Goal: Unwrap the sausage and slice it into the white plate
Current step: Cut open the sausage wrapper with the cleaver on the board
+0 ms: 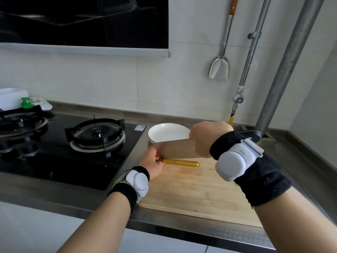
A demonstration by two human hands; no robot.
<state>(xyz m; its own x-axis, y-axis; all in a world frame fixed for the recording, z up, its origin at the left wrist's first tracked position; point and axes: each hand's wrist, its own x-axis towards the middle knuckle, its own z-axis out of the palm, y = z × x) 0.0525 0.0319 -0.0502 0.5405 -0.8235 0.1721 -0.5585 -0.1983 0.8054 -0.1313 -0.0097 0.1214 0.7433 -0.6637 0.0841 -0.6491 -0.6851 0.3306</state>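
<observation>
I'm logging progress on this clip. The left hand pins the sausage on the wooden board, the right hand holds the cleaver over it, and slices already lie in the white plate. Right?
Not quite: the white plate holds no slices, as the head view shows. The rest stands: the left hand pins the sausage on the wooden board, and the right hand holds the cleaver over it.

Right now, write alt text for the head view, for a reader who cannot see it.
On a wooden cutting board, the left hand pins one end of a yellow-wrapped sausage while the right hand holds a cleaver just above it. An empty white plate sits behind, beside a black gas stove.
</observation>
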